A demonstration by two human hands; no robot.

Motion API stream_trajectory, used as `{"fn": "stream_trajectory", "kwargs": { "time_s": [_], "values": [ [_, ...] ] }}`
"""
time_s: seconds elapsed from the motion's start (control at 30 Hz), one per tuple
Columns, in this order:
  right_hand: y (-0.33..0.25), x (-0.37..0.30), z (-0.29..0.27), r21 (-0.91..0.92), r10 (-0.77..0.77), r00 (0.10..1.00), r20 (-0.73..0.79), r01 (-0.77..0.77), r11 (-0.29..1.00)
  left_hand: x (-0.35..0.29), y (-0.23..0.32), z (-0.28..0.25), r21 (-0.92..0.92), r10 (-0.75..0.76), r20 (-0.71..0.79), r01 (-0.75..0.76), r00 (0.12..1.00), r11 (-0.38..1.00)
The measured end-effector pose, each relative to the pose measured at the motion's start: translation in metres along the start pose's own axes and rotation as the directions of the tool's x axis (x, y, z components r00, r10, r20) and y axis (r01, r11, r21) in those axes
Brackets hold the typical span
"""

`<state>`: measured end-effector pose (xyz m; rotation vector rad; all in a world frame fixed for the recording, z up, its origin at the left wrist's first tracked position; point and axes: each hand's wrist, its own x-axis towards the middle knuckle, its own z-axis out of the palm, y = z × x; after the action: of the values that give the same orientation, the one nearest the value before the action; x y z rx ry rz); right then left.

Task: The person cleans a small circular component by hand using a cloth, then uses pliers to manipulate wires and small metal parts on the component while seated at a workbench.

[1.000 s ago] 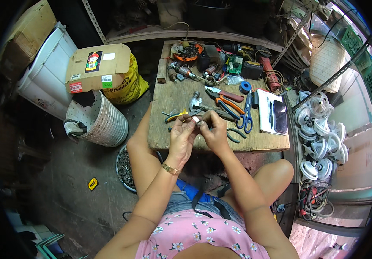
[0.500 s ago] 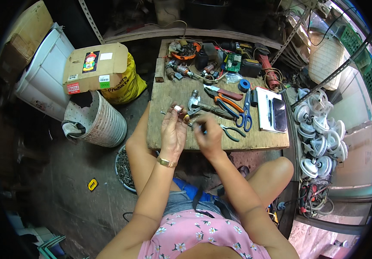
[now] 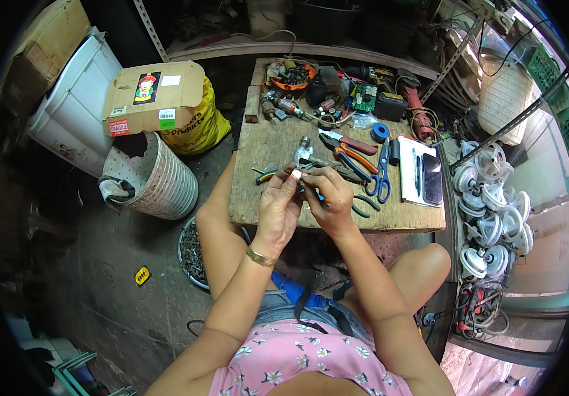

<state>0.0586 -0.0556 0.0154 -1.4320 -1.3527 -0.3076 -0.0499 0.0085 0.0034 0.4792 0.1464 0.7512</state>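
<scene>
The left hand (image 3: 278, 210) pinches a small white bit (image 3: 296, 174) between thumb and finger, over the near part of the table (image 3: 247, 148). The fingers cover some of it, so its shape is hard to see. The right hand (image 3: 331, 199) has its fingers bunched up just beside it; I cannot tell if they pinch anything. That hand hides part of the green pliers (image 3: 369, 200). Plain wood shows on the left, up to the table's edge. Scissors (image 3: 381, 177) lie near on the right.
</scene>
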Motion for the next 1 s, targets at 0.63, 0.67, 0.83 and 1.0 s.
{"fn": "stream_trajectory", "kwargs": {
  "time_s": [0.63, 0.67, 0.83, 1.0],
  "values": [
    [-0.049, -0.001, 0.001, 0.649, 0.624, 0.221, 0.749, -0.432, -0.626, -0.018, 0.006, 0.018, 0.467, 0.317, 0.184, -0.367, 0.93, 0.804],
    [-0.047, -0.002, 0.0, 0.624, 0.598, 0.214, 0.772, -0.431, -0.652, -0.018, 0.007, 0.018, 0.453, 0.294, 0.191, -0.35, 0.936, 0.82],
    [-0.032, -0.013, 0.001, 0.589, 0.443, 0.391, 0.807, -0.478, -0.651, -0.019, 0.013, 0.017, 0.417, 0.266, 0.207, -0.331, 0.942, 0.846],
    [-0.032, -0.006, -0.019, 0.549, 0.56, 0.602, 0.569, -0.785, 0.287, -0.012, 0.021, 0.015, 0.445, 0.386, 0.296, -0.484, 0.874, 0.754]
  ]
}}
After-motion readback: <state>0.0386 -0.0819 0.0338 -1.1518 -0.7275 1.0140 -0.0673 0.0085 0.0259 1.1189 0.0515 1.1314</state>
